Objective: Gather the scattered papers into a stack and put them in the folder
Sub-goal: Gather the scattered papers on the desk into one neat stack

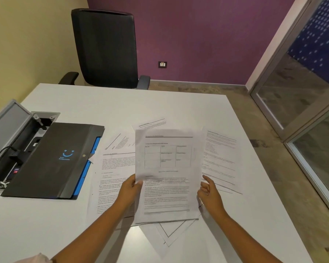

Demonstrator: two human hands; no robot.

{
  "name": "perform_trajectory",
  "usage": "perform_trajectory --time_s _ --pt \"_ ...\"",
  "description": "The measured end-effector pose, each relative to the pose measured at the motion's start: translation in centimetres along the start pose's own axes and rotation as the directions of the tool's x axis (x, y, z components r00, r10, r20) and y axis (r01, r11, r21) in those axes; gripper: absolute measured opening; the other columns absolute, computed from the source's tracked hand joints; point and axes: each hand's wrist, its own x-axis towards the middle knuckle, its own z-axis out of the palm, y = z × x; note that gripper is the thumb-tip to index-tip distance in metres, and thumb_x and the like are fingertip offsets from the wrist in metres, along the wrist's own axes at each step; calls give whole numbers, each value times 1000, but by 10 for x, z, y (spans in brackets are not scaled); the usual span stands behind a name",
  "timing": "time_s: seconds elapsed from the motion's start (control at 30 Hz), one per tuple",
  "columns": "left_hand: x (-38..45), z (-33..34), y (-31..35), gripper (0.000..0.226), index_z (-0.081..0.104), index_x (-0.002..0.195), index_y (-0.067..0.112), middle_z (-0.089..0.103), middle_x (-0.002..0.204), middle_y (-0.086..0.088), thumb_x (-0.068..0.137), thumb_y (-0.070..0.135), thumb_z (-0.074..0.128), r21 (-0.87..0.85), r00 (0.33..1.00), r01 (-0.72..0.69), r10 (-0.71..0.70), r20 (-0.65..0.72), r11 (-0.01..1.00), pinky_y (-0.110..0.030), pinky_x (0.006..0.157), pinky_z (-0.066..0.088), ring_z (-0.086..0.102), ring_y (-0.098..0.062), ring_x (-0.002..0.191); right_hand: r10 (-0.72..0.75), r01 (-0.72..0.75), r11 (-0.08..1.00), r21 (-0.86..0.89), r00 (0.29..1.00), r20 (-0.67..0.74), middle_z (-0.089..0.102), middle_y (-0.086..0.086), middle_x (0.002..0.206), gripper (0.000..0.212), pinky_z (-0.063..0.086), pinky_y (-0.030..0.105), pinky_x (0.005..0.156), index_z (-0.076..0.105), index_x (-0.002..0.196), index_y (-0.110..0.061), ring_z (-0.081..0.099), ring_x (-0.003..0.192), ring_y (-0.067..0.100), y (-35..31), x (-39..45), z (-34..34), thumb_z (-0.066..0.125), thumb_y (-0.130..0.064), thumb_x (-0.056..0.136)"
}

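Observation:
My left hand (130, 188) grips the left edge of a printed sheet with a table on it (167, 175), held lifted above the white table (160, 103). My right hand (210, 194) hovers by the sheet's right edge, fingers apart, and I cannot tell whether it touches the paper. Several other printed papers lie scattered beneath: one to the left (112, 173), one to the right (221, 160), one at the back (152, 124) and one near me (169, 234). A black folder (55, 160) with a blue smiley logo and blue inner edge lies shut at the left.
An open grey cable box (11, 141) with plugs and a cord sits in the table behind the folder. A black office chair (106, 48) stands at the far side. The table's right edge drops to the floor beside a glass partition (302, 103).

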Motion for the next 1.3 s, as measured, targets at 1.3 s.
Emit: perform_trajectory --time_s 1.3 --pt "-9 -78 -58 70 39 133 2 43 138 -22 77 29 71 425 856 426 -204 -476 799 -58 101 37 42 -42 125 211 -98 907 -409 947 241 66 4 82 21 52 26 60 61 87 -14 59 63 14 -8 -11 118 49 -30 94"
